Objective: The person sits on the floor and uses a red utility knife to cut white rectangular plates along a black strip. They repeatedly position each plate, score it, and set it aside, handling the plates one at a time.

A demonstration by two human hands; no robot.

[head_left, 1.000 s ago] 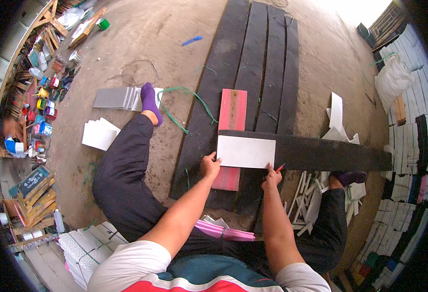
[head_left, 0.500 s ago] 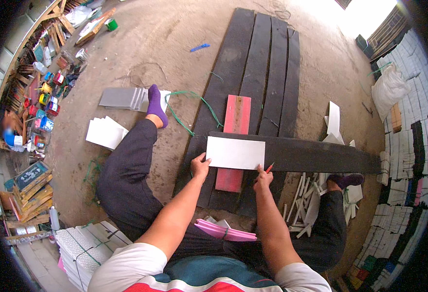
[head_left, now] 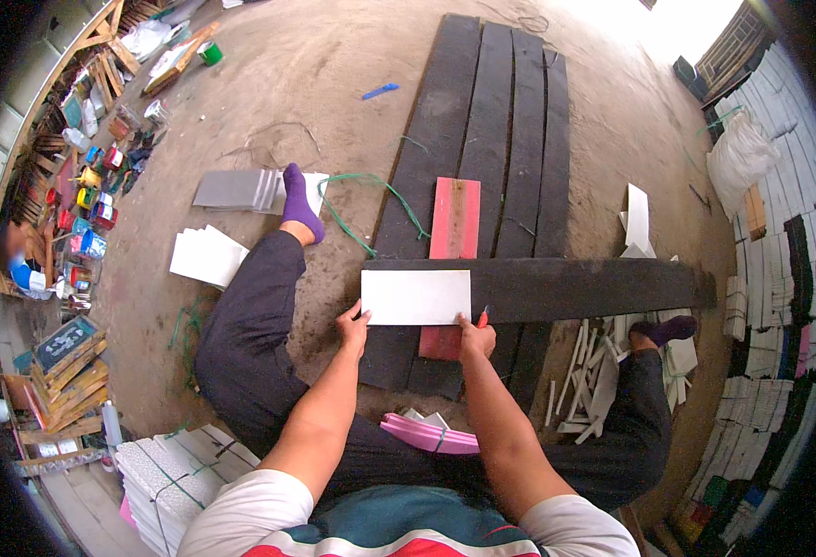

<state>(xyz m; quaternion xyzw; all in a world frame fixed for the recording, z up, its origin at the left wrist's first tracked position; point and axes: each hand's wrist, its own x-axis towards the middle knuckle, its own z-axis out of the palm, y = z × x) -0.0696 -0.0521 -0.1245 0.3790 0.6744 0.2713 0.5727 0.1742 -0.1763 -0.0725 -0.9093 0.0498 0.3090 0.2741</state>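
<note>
A white rectangular sheet lies across the left end of a long black board. My left hand pinches the sheet's near left corner, thumb on top. At the near right corner, my right hand grips the sheet and also keeps a small slim red tool with a dark tip in its fingers. Whether that tool is a pencil or a cutter, I cannot tell. Under the black board, a red board runs lengthwise, its near end showing below the sheet.
Several long black planks lie beneath. Grey sheets and white sheets are by my left foot, with green string nearby. White offcuts lie near my right foot. Pink sheets rest close to my lap.
Both my hands have slid the white sheet to the left along the black board, bringing it to the board's left end. The black board looks shifted slightly left too.
</note>
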